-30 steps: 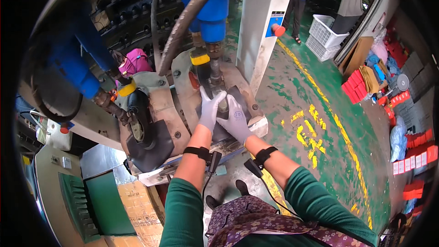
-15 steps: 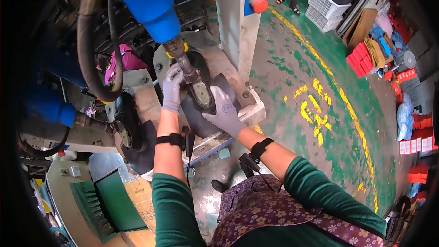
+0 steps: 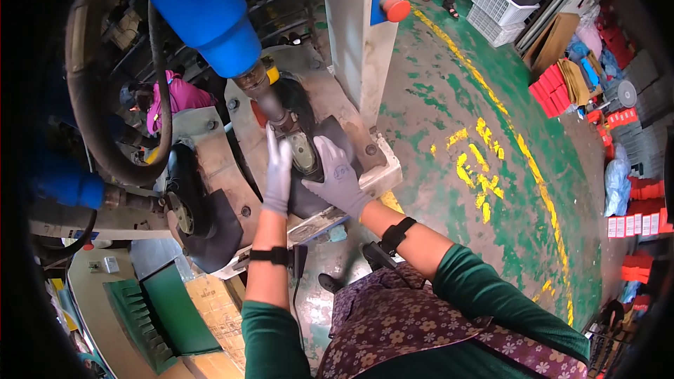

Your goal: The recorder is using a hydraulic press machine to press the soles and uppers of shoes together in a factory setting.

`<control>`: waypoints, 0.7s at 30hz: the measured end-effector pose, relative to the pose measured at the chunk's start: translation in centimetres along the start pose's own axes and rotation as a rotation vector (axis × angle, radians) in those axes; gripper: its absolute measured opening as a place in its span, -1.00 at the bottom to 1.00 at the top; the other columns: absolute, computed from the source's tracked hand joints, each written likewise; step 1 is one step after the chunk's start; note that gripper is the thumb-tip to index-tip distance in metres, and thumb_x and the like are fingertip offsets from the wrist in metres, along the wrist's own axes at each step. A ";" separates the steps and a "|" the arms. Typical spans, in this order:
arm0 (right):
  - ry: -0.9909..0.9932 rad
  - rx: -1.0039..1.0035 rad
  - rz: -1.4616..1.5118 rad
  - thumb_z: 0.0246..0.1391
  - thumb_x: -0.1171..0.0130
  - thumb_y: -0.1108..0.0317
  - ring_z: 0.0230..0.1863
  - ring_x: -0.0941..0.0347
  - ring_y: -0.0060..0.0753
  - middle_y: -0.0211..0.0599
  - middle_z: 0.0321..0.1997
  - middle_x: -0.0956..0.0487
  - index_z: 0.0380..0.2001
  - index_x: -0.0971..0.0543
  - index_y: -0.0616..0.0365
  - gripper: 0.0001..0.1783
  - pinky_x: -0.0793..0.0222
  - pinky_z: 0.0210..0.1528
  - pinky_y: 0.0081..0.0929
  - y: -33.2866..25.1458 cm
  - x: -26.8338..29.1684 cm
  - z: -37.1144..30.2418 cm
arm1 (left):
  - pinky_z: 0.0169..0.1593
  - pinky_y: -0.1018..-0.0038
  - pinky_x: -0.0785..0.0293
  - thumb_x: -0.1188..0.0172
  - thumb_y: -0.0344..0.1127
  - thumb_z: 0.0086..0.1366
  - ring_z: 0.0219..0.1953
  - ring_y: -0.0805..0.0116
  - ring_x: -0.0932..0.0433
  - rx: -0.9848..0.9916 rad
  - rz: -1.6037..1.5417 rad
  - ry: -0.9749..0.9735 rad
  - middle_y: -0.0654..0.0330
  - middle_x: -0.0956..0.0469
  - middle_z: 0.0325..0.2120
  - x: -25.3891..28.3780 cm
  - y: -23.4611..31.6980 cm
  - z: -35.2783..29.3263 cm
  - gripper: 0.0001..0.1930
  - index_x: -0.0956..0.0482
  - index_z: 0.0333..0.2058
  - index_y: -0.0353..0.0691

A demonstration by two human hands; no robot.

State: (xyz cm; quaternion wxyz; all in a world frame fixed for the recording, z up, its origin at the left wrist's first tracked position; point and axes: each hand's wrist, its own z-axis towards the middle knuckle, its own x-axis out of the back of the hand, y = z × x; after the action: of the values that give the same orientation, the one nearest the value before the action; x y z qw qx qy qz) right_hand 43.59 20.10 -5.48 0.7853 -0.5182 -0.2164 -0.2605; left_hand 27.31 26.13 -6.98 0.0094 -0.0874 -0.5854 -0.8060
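A blue press cylinder (image 3: pixel 203 17) slants down to a shaft (image 3: pixel 272 109), blurred by motion, above a grey-green sole-shaped block (image 3: pixel 303 153) in a dark shoe-shaped piece (image 3: pixel 302 102). My left hand (image 3: pixel 279 172), in a pale grey glove, is beside the block's left edge with fingers stretched up and together, holding nothing. My right hand (image 3: pixel 338 177), gloved alike, rests against the right side of the dark piece, thumb spread from the fingers. Whether its fingertips press on the dark sheet below cannot be made out.
A second station with a similar block (image 3: pixel 181 212) stands to the left under another blue cylinder (image 3: pixel 67 186). A white post (image 3: pixel 354 35) bears a red push button (image 3: pixel 395 8). A thick hose (image 3: pixel 81 91) loops at left. Another person in pink (image 3: pixel 184 102) is beyond the machine.
My left hand has come down from beside the shaft and straightened its fingers. My right hand stays at the block's right side. The view has shifted slightly, and the shaft is now blurred.
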 end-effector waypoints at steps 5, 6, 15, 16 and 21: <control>0.012 0.005 -0.023 -0.25 -0.47 0.16 0.35 -0.14 0.13 0.14 0.34 -0.21 0.35 -0.10 0.28 0.13 -0.07 0.39 -0.12 1.5 0.2 0.0 | 0.14 0.44 -0.39 -0.21 -0.31 0.31 0.07 0.36 -0.41 0.209 -0.317 -0.089 0.16 -0.38 0.07 -3.2 4.0 -0.3 -0.32 -0.07 0.31 -0.23; 0.018 0.029 -0.013 -0.25 -0.47 0.16 0.35 -0.15 0.12 0.14 0.33 -0.22 0.34 -0.11 0.28 0.12 -0.07 0.39 -0.12 1.1 -0.2 0.4 | 0.14 0.44 -0.39 -0.21 -0.31 0.31 0.07 0.36 -0.41 0.209 -0.312 -0.071 0.16 -0.38 0.07 -2.7 3.5 -0.3 -0.32 -0.07 0.31 -0.23; -0.008 0.030 0.013 -0.25 -0.46 0.14 0.34 -0.18 0.10 0.07 0.32 -0.26 0.31 -0.16 0.22 0.06 -0.16 0.35 -0.13 1.6 -0.4 2.8 | 0.21 0.39 -0.32 -0.36 -0.29 0.17 0.13 0.29 -0.35 0.205 -0.168 -0.072 0.10 -0.31 0.13 -1.7 2.5 1.6 -0.12 0.03 0.32 -0.26; -0.041 0.025 0.031 -0.24 -0.46 0.13 0.34 -0.18 0.10 0.07 0.32 -0.27 0.31 -0.17 0.22 0.06 -0.16 0.35 -0.13 1.3 -0.6 2.8 | 0.18 0.41 -0.36 -0.39 -0.24 0.16 0.08 0.34 -0.39 0.083 -0.070 -0.084 0.14 -0.36 0.07 -1.1 2.0 1.1 -0.25 -0.16 0.23 -0.29; -0.020 0.022 -0.001 -0.24 -0.47 0.09 0.35 -0.18 0.09 0.07 0.31 -0.28 0.30 -0.19 0.23 0.06 -0.15 0.36 -0.13 1.6 -0.7 3.1 | 0.17 0.41 -0.37 -0.49 -0.30 0.03 0.07 0.33 -0.39 0.024 -0.036 -0.137 0.15 -0.36 0.05 -0.9 2.7 1.9 -0.18 -0.19 0.20 -0.29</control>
State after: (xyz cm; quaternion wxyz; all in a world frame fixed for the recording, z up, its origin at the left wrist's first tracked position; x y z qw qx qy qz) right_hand 43.88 23.63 -5.86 0.7887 -0.5121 -0.2274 -0.2530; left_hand 28.79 27.05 -4.02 -0.0441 -0.1318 -0.5958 -0.7910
